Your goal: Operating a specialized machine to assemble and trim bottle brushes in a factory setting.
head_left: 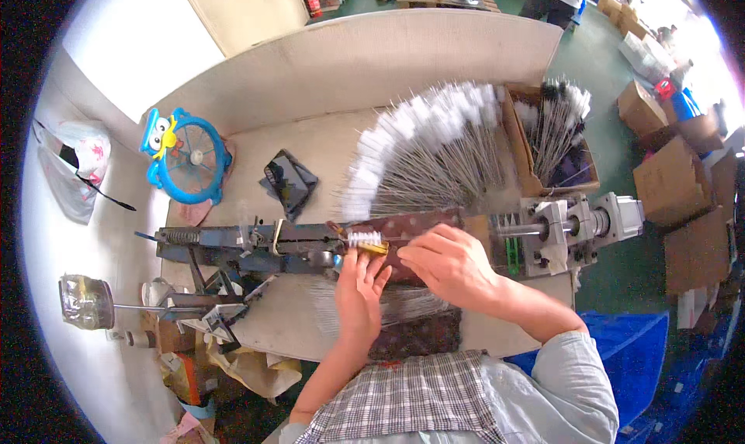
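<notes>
We look down from our own head onto a pale workbench. Across its near half runs a long metal machine, its length lying left to right, and we place everything else from it.

At the middle of the machine sits a small white bristle brush with a yellowish metal piece touching it just below. The brush's long axis follows the machine, left to right.

Our left hand comes up from the near side of the machine, fingers close together and raised, their tips touching the yellowish piece and the brush; whether they truly pinch it we cannot tell. This is the nearer hand: the brush lies straight ahead of its fingertips.

Our right hand rests on the machine just to the right of the brush, fingers curled and pressed down on a dark reddish patterned cloth. It holds nothing we can make out.

Beyond the machine, a fan of finished wire-stemmed brushes spreads across the bench, and farther right a cardboard box holds more. At the machine's right end is a grey motor block. Beyond its left part lie a dark phone and a blue toy fan.
</notes>
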A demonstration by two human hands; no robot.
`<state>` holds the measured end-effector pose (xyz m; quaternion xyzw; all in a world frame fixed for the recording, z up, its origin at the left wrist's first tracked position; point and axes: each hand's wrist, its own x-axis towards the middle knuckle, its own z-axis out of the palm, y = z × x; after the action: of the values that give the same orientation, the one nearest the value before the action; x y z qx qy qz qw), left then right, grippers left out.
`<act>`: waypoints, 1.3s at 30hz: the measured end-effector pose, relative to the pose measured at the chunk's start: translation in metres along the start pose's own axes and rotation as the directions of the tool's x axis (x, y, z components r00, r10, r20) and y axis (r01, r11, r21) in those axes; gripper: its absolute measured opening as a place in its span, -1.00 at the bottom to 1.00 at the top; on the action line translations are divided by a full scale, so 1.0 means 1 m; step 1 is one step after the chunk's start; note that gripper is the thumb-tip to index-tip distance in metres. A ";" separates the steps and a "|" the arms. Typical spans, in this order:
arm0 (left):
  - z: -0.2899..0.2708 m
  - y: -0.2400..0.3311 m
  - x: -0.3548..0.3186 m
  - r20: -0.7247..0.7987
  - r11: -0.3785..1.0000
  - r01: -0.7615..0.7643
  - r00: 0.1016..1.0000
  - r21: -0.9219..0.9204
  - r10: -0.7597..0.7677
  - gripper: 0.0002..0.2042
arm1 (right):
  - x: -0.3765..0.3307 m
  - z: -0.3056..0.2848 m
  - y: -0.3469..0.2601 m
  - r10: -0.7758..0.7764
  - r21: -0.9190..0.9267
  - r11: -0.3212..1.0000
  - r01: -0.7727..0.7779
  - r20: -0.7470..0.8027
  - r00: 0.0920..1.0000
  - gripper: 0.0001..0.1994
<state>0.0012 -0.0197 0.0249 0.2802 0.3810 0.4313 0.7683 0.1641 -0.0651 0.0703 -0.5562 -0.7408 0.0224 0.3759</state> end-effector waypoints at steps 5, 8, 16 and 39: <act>-0.065 0.022 -0.019 0.001 0.946 -0.115 0.993 0.302 0.121 -0.63 | -0.044 0.003 0.013 0.108 0.055 0.991 -0.122 0.200 0.974 -0.87; -0.146 0.035 -0.017 -0.465 0.977 -0.211 0.863 0.024 0.197 -0.73 | -0.066 0.013 0.017 0.181 -0.012 0.982 -0.187 0.312 0.933 -0.89; -0.292 0.102 -0.049 -0.800 0.930 -0.311 0.498 0.196 0.335 -0.69 | -0.070 0.026 -0.001 0.445 -0.269 0.896 -0.354 0.540 0.715 -0.89; 0.035 0.010 -0.017 -0.087 0.933 0.341 0.932 -0.115 -0.351 -0.77 | -0.074 -0.009 0.023 0.465 -0.318 0.884 -0.343 0.512 0.722 -0.79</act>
<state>0.0201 -0.0331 0.0578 0.1475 0.4428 0.3216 0.8238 0.1957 -0.1219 0.0273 -0.7064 -0.6773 0.1959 0.0623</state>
